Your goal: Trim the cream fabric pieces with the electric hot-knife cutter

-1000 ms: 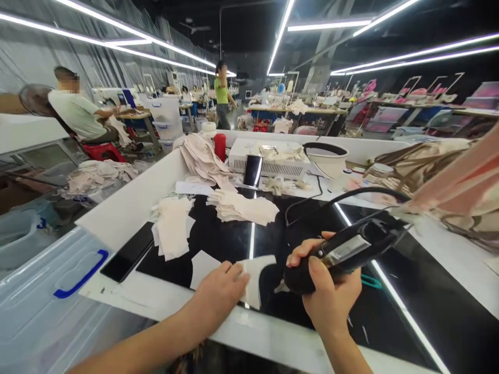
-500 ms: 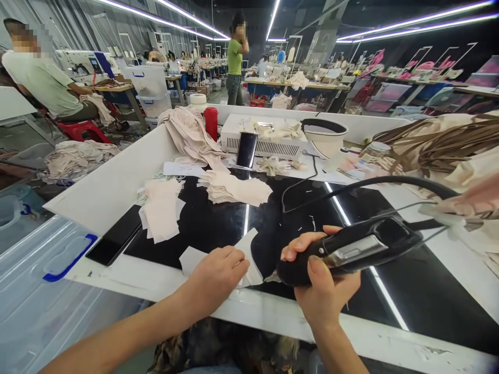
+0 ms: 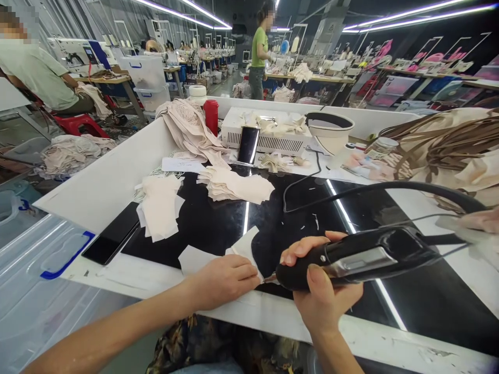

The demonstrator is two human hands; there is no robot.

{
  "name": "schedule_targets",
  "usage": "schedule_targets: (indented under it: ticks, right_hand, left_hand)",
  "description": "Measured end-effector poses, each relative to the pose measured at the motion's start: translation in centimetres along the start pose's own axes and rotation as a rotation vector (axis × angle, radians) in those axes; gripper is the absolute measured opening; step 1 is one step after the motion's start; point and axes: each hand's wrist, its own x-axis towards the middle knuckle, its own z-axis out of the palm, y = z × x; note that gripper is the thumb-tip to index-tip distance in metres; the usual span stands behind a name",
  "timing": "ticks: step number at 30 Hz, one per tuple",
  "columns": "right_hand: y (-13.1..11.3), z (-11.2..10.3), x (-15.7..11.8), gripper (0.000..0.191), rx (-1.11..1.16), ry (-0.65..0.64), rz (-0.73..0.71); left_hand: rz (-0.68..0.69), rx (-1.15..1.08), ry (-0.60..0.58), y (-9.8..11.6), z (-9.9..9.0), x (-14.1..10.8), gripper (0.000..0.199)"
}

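Note:
My right hand (image 3: 322, 275) is wrapped round a black corded handheld tool (image 3: 358, 259) with a metal plate on its side. The tool's narrow tip points left, close to the fingers of my left hand (image 3: 230, 278). Those fingers are pressed together on a pale cut piece (image 3: 245, 248) lying on the black glossy panel (image 3: 218, 226). A white piece (image 3: 194, 259) shows beside that hand. Farther back lie a stack of cream pieces (image 3: 237, 186) and a smaller pile of cream pieces (image 3: 159, 208).
A dark phone (image 3: 113, 234) lies at the left edge, another phone (image 3: 248, 145) leans on a white vented box (image 3: 268, 140). A red bottle (image 3: 211, 117) stands behind. At the right, a person's hand (image 3: 481, 221) is near the tool's cable; two people are beyond.
My left hand has moved right, toward the tool's tip. My right hand still holds the tool. The person in green has turned and lowered their hands.

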Motion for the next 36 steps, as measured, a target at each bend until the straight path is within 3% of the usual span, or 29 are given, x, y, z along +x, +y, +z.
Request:
schedule_targets:
  ticks: [24, 31, 36]
  right_hand:
    - [-0.3, 0.3, -0.2, 0.041, -0.031, -0.006, -0.021]
    - [0.0, 1.2, 1.1, 0.040, 0.021, 0.095, -0.039]
    - [0.5, 1.6, 1.5, 0.040, 0.034, 0.088, -0.023]
  left_hand:
    - [-0.118, -0.029, 0.024, 0.4, -0.2, -1.2, 0.024]
    - [-0.130, -0.038, 0.003, 0.5, -0.2, -1.4, 0.025]
    - [-0.172, -0.051, 0.036, 0.6, 0.0, -1.8, 0.027]
